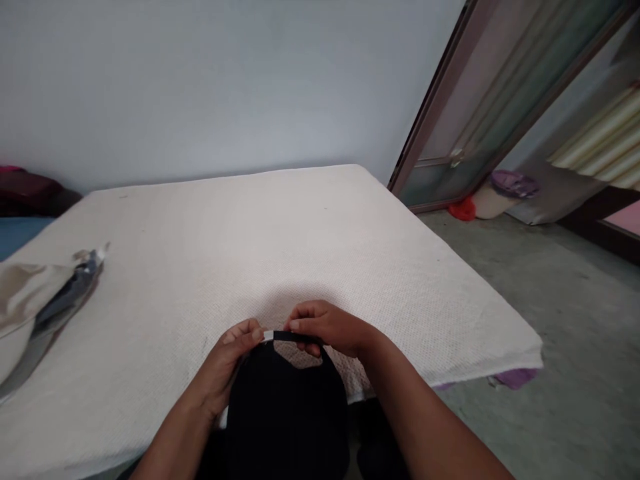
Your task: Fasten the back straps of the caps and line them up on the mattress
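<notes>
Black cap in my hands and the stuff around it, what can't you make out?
Black cap, head view: near end cut off by the bottom edge.
Strap, head view: partly covered by the left hand and right hand.
Beige cloth, head view: cut off by the left edge.
Purple cloth, head view: partly hidden by the white sheet.

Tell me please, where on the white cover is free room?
The white cover is free from the wall down to the left hand and right hand, also right of them. Crowded: its left side, with the beige item, and near edge, where both hands hold the black cap.
</notes>
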Motion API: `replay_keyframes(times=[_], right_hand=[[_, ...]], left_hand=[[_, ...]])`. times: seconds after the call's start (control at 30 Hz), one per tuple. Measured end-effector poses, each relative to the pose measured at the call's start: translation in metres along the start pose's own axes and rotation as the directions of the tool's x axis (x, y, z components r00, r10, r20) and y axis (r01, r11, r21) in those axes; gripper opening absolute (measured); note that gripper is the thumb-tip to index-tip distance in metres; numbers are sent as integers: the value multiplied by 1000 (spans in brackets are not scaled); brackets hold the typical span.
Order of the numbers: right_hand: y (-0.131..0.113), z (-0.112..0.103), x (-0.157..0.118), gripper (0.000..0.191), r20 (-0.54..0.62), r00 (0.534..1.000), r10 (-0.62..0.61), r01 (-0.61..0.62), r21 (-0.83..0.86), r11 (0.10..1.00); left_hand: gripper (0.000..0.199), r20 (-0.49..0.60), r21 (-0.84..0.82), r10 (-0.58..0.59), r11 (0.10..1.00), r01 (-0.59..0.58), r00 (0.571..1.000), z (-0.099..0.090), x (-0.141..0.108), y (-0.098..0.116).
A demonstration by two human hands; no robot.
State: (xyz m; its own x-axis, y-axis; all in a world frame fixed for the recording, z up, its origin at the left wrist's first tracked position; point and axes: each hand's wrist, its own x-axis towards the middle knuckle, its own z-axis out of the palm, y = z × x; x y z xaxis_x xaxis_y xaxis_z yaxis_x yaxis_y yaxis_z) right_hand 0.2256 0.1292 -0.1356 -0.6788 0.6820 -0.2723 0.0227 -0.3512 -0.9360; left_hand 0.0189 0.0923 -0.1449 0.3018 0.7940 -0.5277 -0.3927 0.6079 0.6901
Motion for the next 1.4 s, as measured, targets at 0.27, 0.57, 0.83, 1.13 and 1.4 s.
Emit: replay_keyframes(times=[0.27,0.57,0.83,1.13,1.4], right_hand=[[3,3,2,16,-9,1000,-5,5,34,999],[9,1,7,17,-11,999,39,-39,29,999],[9,6,12,15,-35,999,23,-20,94,995],[6,0,2,24,56,998,30,-43,235,971],[1,-9,2,17,-231,971,-60,165,466,869]], left_hand=[[19,16,-21,7,1000,-6,1000,2,-1,2],[25,-30,80,34,996,-32,999,0,-6,9],[17,54,63,-8,998,5,999,-2,-6,4],[16,-299,-339,79,923,-184,951,-17,-6,32],[16,-82,-345,-229,920,188,970,-8,-10,26]])
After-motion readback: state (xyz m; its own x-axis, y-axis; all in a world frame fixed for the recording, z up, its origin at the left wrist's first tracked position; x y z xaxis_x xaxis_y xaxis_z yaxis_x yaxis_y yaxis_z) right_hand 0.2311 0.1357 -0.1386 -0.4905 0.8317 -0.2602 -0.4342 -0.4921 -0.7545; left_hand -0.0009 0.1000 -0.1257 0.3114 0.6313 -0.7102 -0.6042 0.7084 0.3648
